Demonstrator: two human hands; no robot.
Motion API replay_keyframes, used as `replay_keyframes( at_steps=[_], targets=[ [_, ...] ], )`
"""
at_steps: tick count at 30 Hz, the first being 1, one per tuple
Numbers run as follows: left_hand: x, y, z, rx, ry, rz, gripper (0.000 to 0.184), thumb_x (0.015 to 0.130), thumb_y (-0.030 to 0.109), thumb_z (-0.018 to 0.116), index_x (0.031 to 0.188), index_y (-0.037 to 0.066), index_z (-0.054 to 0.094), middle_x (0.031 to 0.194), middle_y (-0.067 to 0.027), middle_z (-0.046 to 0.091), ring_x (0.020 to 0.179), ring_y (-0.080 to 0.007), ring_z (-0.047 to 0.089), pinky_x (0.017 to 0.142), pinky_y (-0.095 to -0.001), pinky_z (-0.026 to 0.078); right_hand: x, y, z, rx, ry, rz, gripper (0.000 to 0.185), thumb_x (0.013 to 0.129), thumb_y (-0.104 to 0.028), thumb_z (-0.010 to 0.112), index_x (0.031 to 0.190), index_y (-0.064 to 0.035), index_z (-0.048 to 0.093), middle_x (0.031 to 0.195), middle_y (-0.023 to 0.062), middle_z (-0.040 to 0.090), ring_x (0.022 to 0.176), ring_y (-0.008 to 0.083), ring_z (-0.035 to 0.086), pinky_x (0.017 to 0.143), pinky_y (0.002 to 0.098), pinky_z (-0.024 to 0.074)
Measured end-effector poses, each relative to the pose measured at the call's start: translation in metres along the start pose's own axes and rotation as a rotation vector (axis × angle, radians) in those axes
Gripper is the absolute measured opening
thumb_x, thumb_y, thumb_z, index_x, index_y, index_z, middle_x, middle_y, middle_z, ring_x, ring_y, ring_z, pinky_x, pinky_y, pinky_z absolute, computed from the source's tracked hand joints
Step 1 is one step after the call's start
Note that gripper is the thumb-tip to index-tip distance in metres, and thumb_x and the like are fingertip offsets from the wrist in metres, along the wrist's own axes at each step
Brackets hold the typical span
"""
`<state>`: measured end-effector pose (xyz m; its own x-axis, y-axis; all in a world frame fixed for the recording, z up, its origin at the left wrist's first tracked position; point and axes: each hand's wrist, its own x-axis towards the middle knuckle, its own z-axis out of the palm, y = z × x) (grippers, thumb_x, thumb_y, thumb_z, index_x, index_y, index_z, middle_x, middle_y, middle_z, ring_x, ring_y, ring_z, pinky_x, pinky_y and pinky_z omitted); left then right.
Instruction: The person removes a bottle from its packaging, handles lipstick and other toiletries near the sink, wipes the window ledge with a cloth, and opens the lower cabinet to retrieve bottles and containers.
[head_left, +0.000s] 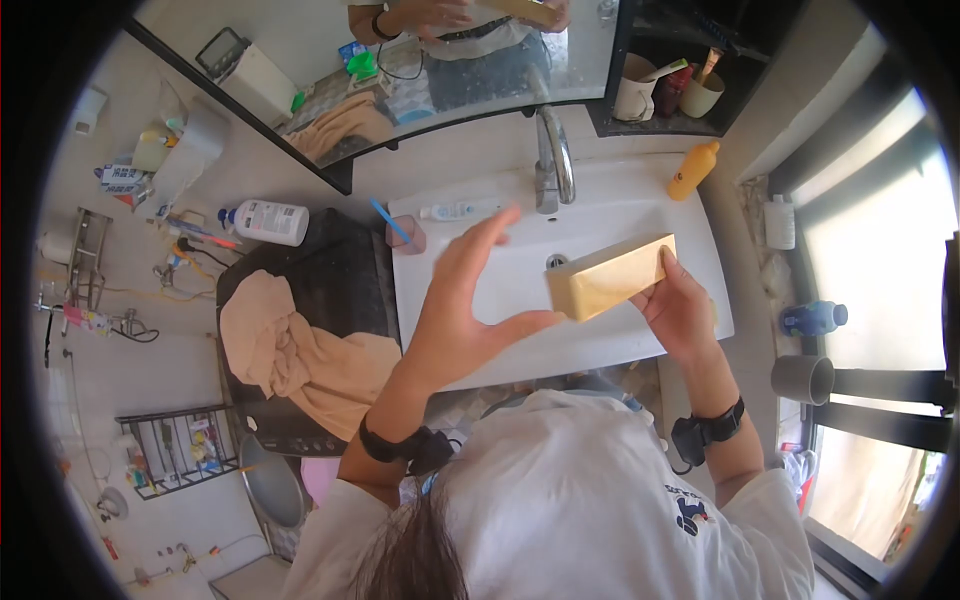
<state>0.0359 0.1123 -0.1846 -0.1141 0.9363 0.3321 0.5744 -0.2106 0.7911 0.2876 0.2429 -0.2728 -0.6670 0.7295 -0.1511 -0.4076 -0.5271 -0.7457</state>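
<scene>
At frame centre, the right hand [684, 312] gripped a box [612, 279] above the sink [585, 347], not yet set down; the left hand [458, 318] spread open beside it.

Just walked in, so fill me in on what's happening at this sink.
A person is holding a yellowish box over the white sink. The right hand grips one end of it. The left hand is open, its thumb close to the other end; whether it touches is hard to tell. Behind the box is the faucet, with a yellow bottle at the sink's back right corner. A peach towel lies crumpled off to the left.
</scene>
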Motion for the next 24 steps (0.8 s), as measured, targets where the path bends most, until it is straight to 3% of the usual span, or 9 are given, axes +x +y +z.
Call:
replay_keyframes(
  at_steps=[1, 2, 3, 4, 6, 11, 16, 22, 24],
  targets=[
    [-0.001, -0.002, 0.002, -0.002, 0.001, -0.001, 0.084, 0.074, 0.032, 0.087, 0.143, 0.006, 0.047, 0.137, -0.0112, 0.055, 0.121, -0.0242, 0.054, 0.108, -0.0452, 0.035, -0.001, 0.004, -0.002, 0.212, -0.005, 0.021, 0.038, 0.104, -0.029, 0.051, 0.131, -0.0020, 0.053, 0.130, 0.0134, 0.062, 0.122, 0.0245, 0.060, 0.107, 0.0393, 0.0475],
    [-0.001, -0.004, 0.006, -0.093, -0.029, 0.010, 0.069, 0.077, 0.023, 0.084, 0.136, 0.003, 0.053, 0.133, -0.0114, 0.058, 0.113, -0.0219, 0.058, 0.100, -0.0378, 0.042, -0.001, 0.008, -0.003, 0.421, -0.013, 0.043, 0.036, 0.104, -0.028, 0.050, 0.130, -0.0023, 0.052, 0.133, 0.0140, 0.060, 0.124, 0.0252, 0.059, 0.108, 0.0406, 0.0467],
    [-0.001, -0.004, 0.010, -0.183, -0.059, 0.024, 0.055, 0.081, 0.014, 0.081, 0.130, 0.001, 0.060, 0.130, -0.0116, 0.061, 0.104, -0.0195, 0.062, 0.092, -0.0304, 0.048, 0.000, 0.013, -0.003, 0.417, -0.016, 0.045, 0.036, 0.104, -0.028, 0.050, 0.130, -0.0023, 0.052, 0.133, 0.0140, 0.060, 0.124, 0.0252, 0.059, 0.108, 0.0406, 0.0467],
    [0.000, 0.000, 0.014, -0.185, -0.054, 0.025, 0.055, 0.081, 0.014, 0.081, 0.130, 0.001, 0.060, 0.130, -0.0116, 0.061, 0.104, -0.0195, 0.062, 0.092, -0.0304, 0.048, 0.000, 0.017, -0.002, 0.521, -0.054, 0.074, 0.036, 0.104, -0.027, 0.049, 0.130, -0.0031, 0.052, 0.135, 0.0141, 0.058, 0.126, 0.0257, 0.058, 0.109, 0.0414, 0.0463],
    [0.001, 0.014, 0.023, -0.180, 0.072, 0.081, 0.038, 0.081, 0.001, 0.077, 0.117, 0.000, 0.067, 0.117, -0.0128, 0.066, 0.091, -0.0196, 0.066, 0.082, -0.0302, 0.053, 0.001, 0.021, 0.000, 0.620, -0.094, 0.107, 0.035, 0.105, -0.027, 0.048, 0.131, -0.0039, 0.051, 0.137, 0.0142, 0.057, 0.127, 0.0262, 0.057, 0.110, 0.0423, 0.0460],
    [0.000, 0.021, 0.028, -0.158, 0.098, 0.078, 0.038, 0.079, 0.004, 0.079, 0.116, 0.002, 0.068, 0.107, -0.0103, 0.071, 0.083, -0.0180, 0.067, 0.078, -0.0301, 0.053, 0.004, 0.027, 0.001, 0.735, -0.148, 0.130, 0.035, 0.105, -0.027, 0.047, 0.133, -0.0067, 0.051, 0.138, 0.0120, 0.057, 0.130, 0.0267, 0.054, 0.112, 0.0430, 0.0448],
    [0.003, 0.030, 0.023, 0.112, 0.229, 0.202, 0.040, 0.077, 0.006, 0.081, 0.115, 0.002, 0.069, 0.098, -0.0102, 0.072, 0.077, -0.0174, 0.067, 0.080, -0.0300, 0.052, 0.006, 0.030, 0.006, 0.705, -0.133, 0.176, 0.037, 0.105, -0.027, 0.047, 0.135, -0.0052, 0.050, 0.139, 0.0135, 0.055, 0.131, 0.0276, 0.054, 0.113, 0.0434, 0.0439],
    [0.008, 0.018, 0.013, 0.447, 0.149, 0.502, 0.051, 0.074, 0.012, 0.082, 0.123, 0.004, 0.067, 0.085, -0.0078, 0.071, 0.073, -0.0209, 0.066, 0.079, -0.0336, 0.054, 0.006, 0.028, 0.008, 0.602, -0.033, 0.212, 0.041, 0.105, -0.028, 0.047, 0.135, 0.0001, 0.046, 0.137, 0.0203, 0.055, 0.130, 0.0296, 0.055, 0.113, 0.0442, 0.0438],
    [0.006, 0.020, 0.011, 0.484, 0.078, 0.471, 0.051, 0.075, 0.011, 0.080, 0.124, 0.002, 0.066, 0.087, -0.0095, 0.071, 0.075, -0.0229, 0.066, 0.080, -0.0350, 0.054, 0.003, 0.026, 0.009, 0.557, 0.007, 0.229, 0.042, 0.105, -0.028, 0.047, 0.136, 0.0015, 0.045, 0.136, 0.0222, 0.055, 0.128, 0.0301, 0.056, 0.113, 0.0447, 0.0438]
  ],
)
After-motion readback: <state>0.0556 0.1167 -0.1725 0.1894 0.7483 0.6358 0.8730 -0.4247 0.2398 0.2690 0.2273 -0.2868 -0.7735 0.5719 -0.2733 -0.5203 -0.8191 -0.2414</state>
